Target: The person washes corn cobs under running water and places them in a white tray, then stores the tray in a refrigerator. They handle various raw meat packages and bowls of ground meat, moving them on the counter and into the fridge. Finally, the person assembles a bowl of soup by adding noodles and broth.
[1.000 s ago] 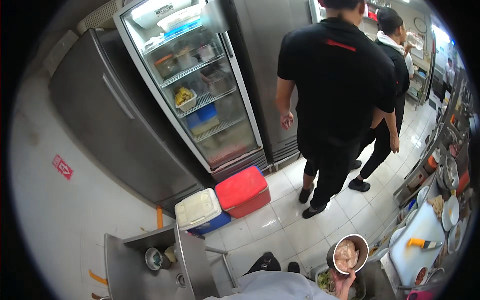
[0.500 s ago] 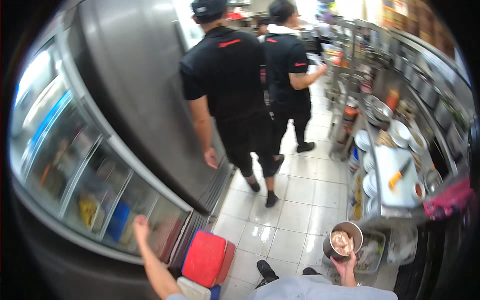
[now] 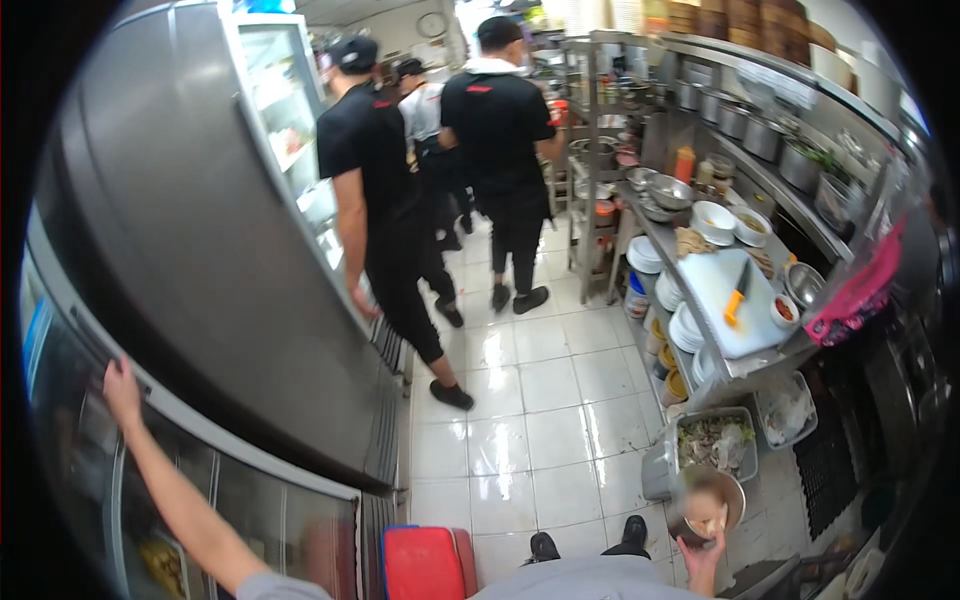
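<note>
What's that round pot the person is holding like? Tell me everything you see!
The pot is round and deep with an open top, and its shiny grey-brown sides look like metal. I see no lid or handle. Inside is something pale and pinkish, too blurred to make out. The pot tips a little, so we look into it from above. The person's right hand holds its near side, and in the picture it overlaps the grey tub beyond.

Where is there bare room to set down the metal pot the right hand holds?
Bare white floor tiles lie between the red box and the grey bin, beyond the wearer's shoes. The white board has a bare patch left of the orange-handled knife. Behind the board it is crowded: cloth, white bowls, metal bowls.
</note>
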Demonstrator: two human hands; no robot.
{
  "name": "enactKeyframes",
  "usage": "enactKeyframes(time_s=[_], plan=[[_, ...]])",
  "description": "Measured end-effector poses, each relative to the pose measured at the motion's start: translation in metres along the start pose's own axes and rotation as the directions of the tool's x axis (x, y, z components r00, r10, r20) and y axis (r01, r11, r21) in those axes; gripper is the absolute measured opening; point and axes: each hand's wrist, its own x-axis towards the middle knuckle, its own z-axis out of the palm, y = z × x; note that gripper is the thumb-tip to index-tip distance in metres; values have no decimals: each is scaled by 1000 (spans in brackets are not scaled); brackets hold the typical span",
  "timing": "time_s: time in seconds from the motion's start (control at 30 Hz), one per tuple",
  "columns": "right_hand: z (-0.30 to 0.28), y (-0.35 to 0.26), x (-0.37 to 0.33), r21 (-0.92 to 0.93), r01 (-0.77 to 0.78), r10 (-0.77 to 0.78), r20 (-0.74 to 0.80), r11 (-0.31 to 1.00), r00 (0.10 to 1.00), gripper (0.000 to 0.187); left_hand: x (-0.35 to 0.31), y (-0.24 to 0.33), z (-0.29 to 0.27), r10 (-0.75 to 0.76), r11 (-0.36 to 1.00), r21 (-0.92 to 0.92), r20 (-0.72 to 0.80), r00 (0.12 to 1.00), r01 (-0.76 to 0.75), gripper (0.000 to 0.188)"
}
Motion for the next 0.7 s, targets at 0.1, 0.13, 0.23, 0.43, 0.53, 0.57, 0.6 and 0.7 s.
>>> enactKeyframes(time_s=[0.1,0.13,0.23,0.43,0.53,0.57,0.6,0.7], plan=[[-30,-15,-48,-88,179,-183,-34,980,983,70,-32,70,21,-302,943,197,159,940,270,47],[-31,-18,-55,-163,222,-216,57,961,975,62,-34,78,8,-360,923,207,177,916,323,46],[-30,-25,-59,-247,250,-218,150,936,964,54,-31,78,-10,-448,890,195,221,866,411,44],[-24,-33,-40,-260,115,-101,67,959,993,55,-53,116,-45,-343,939,45,173,923,340,38],[-33,-49,-15,-262,80,-56,97,962,994,56,-73,138,-56,-277,955,-42,226,934,294,38],[-36,-55,-4,-260,60,-32,113,964,993,56,-80,151,-65,-264,955,-76,224,938,287,36],[-22,-54,-9,-272,41,-5,130,961,991,56,-85,155,-74,-242,947,-148,253,937,285,35],[36,-59,-38,-387,40,40,197,921,980,58,-103,175,-106,-178,914,-299,314,933,275,30]])
